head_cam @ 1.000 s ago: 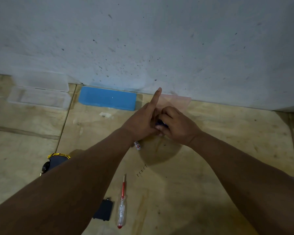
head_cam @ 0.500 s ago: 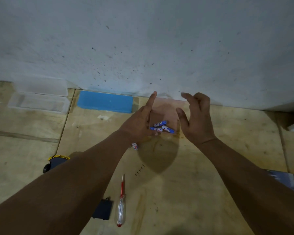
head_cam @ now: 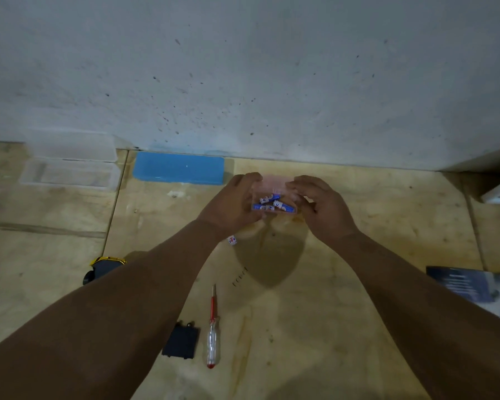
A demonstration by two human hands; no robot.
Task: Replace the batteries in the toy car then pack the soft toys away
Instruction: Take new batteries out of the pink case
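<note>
4 batts (head_cam: 272,204), 1 screwdriver (head_cam: 213,327), 3 boxes (head_cam: 179,168).

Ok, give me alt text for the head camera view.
Both hands, left hand and right hand, hold a clear pink case containing blue batteries above a plywood floor. Nearer lie a red screwdriver and black battery cover.

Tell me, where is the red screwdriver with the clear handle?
The red screwdriver with the clear handle lies on the wooden floor between the person's forearms, just right of the flat black cover.
</note>
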